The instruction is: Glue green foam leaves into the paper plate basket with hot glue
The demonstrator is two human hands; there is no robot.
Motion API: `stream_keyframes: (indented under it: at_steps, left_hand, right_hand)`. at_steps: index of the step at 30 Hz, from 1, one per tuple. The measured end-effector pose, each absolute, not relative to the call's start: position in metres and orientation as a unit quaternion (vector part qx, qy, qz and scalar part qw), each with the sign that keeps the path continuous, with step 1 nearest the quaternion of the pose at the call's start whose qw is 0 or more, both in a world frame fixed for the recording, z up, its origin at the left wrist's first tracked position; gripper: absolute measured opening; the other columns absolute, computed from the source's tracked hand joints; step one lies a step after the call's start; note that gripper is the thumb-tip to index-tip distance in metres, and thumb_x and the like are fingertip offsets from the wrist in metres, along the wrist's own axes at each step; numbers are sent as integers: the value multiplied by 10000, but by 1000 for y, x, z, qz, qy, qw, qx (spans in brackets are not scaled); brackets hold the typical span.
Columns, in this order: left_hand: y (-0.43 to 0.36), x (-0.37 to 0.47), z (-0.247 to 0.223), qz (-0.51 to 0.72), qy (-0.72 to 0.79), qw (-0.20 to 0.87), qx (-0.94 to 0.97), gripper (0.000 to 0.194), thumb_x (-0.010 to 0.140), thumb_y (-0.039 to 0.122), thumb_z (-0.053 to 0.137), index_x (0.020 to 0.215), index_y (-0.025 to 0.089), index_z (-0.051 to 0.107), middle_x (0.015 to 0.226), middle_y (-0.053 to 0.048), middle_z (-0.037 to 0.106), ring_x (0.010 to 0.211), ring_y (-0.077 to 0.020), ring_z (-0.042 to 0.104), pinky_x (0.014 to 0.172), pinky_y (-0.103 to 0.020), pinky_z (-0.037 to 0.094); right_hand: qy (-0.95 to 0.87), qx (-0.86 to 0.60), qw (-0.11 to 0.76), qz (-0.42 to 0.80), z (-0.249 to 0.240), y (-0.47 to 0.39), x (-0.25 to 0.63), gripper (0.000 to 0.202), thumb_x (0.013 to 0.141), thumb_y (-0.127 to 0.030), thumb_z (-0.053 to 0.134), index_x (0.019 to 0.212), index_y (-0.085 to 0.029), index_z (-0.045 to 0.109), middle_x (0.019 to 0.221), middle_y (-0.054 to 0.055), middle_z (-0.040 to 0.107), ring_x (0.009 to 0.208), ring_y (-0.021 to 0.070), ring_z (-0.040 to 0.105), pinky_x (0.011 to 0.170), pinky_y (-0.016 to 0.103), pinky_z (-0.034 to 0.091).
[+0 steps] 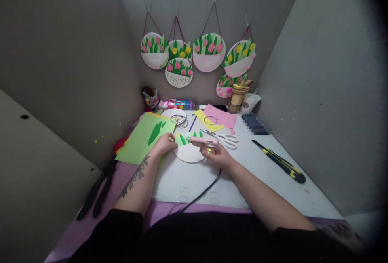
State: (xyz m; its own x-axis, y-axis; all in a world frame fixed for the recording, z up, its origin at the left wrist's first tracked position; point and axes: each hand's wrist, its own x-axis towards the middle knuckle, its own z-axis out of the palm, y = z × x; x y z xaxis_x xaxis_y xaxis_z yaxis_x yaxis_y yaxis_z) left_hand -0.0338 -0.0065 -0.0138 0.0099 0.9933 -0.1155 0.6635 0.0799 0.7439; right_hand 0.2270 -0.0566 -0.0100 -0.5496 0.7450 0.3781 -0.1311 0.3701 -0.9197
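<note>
A bare left hand (pixel 166 142), its forearm tattooed with leaves, has its thumb and fingertips drawn narrowly together on the left edge of a white paper plate (pixel 190 154). The bare right hand (pixel 218 156) is wrapped around a pale pink glue gun (pixel 208 143), fingers curled about the grip.

The glue gun lies nearly level, its long axis running left to right; the nozzle points left, over the green paper leaves (pixel 182 139) on the plate. The plate is on the white tabletop (pixel 242 182), between the hands, its curved edge toward the person and the leaves along its far side. A dark cord (pixel 203 194) runs from below the right hand toward the person.

Beyond the right hand are white-handled scissors (pixel 226 139), tips pointing left and away. Farther right, a black and yellow utility knife (pixel 281 163) slants, blade end away. Green paper sheets (pixel 135 144) lie left of the plate.

The glue gun and right hand cover the plate's right side, and the exact contact of the left fingertips is too small to tell. A dark object (pixel 255 124) at the far right is pixelated. Both upper arms are cut off by the frame.
</note>
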Motion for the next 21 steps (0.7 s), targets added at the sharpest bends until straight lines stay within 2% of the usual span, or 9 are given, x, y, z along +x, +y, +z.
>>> stream_keyframes:
  at_steps: [6,12,16,18,21]
  left_hand:
    - [-6,-34,-11,238,651,336,638,401,625,223,699,1016,174,624,733,-19,676,512,-131,517,484,-233,333]
    - [4,-35,-18,251,673,219,660,192,739,222,602,894,190,712,817,-72,682,713,-197,582,624,-261,402]
    - [9,-35,-24,201,661,156,706,279,822,206,492,964,218,732,1037,-101,656,862,-218,596,717,-278,421]
    - [11,-35,-25,172,662,145,715,301,841,207,464,969,229,736,1050,-104,633,848,-219,597,722,-288,422]
    - [14,-35,-27,157,662,143,719,305,851,205,451,960,236,735,1036,-98,616,833,-213,597,732,-292,425]
  right_hand:
    - [-710,-229,424,513,-13,-56,228,542,853,-440,648,1328,-188,572,1339,130,601,1229,323,558,979,456,470]
    - [-705,-230,434,511,-16,-56,229,483,856,-412,658,1298,-225,604,1271,92,651,1142,294,617,929,408,512]
    - [-708,-216,431,515,-13,-56,228,493,861,-403,651,1316,-223,586,1322,100,619,1223,305,571,991,442,473]
    - [-711,-216,428,515,-13,-56,228,513,860,-417,647,1325,-213,576,1346,112,599,1256,316,544,1000,455,463]
    - [-708,-231,431,510,-15,-56,229,506,852,-414,660,1306,-200,592,1287,118,638,1202,315,581,967,447,485]
